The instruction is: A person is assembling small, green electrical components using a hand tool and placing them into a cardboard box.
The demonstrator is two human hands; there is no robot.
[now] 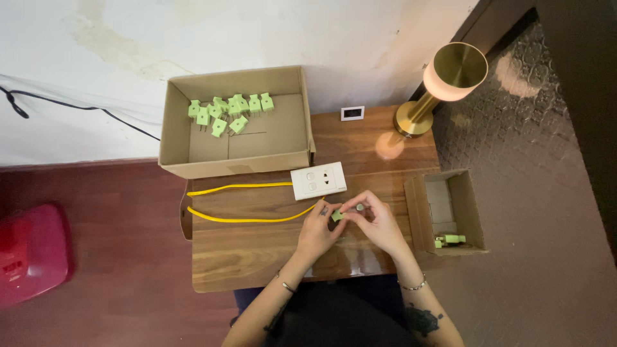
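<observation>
Now | both hands [350, 222] pinching green plug [337, 216] | mid-table [257, 250], near front edge

Both hands meet over the middle of the table [257, 250], the left hand [317, 231] and the right hand [378, 222] pinching a small plug [337, 216] between them. Just behind the grip lies a socket plate [318, 180]; its cable [244, 218] loops away to the left of the grip. Further behind and to the left sits a large box [193, 164] with a cluster of plugs [228, 110] in it. To the right of the grip stands a small box [472, 212] holding two plugs [448, 240]. Behind and to the right stands a lamp [437, 87].
</observation>
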